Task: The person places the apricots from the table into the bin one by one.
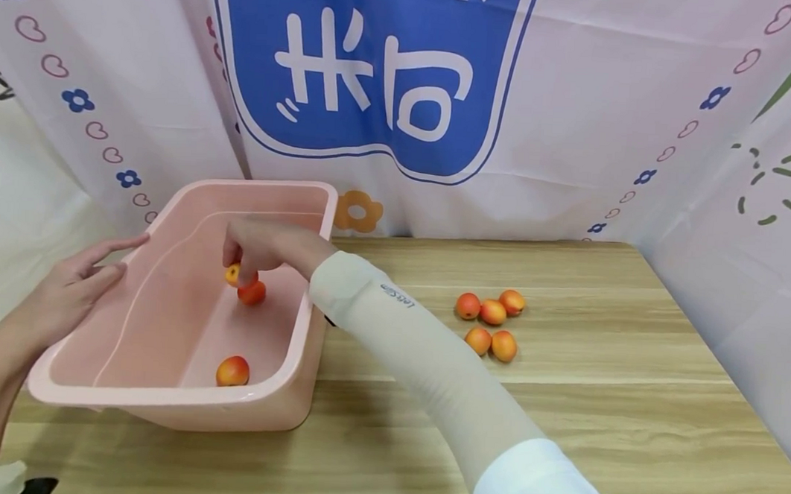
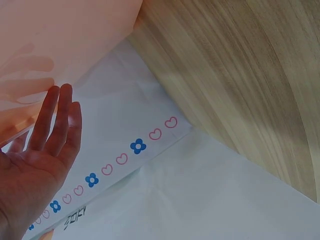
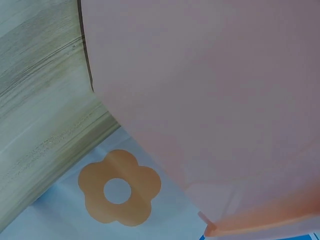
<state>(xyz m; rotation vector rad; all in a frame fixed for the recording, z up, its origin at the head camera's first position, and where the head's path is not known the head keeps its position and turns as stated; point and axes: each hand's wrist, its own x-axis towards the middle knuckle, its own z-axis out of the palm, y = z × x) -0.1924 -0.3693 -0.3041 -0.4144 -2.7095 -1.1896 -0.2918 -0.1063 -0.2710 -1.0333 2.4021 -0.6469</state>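
Note:
A deep pink plastic bin (image 1: 176,398) stands at the left of the table. Inside it, my right hand (image 1: 254,247) pinches a small yellow-orange fruit (image 1: 232,274) that has a dark spot at its end. Just beneath, a red-orange fruit (image 1: 252,293) lies on the bin's floor, and another fruit (image 1: 232,371) lies near the front wall. At the bin's left rim is my left hand (image 1: 74,290). Its fingers are straight against the outer wall in the left wrist view. The right wrist view has the bin's wall (image 3: 210,100), but no hand.
Several red-orange fruits (image 1: 493,312) lie grouped on the wooden table (image 1: 595,407), right of the bin. Behind the table hangs a white printed cloth (image 1: 561,166) with a blue sign. Another white cloth (image 1: 735,295) borders the right side.

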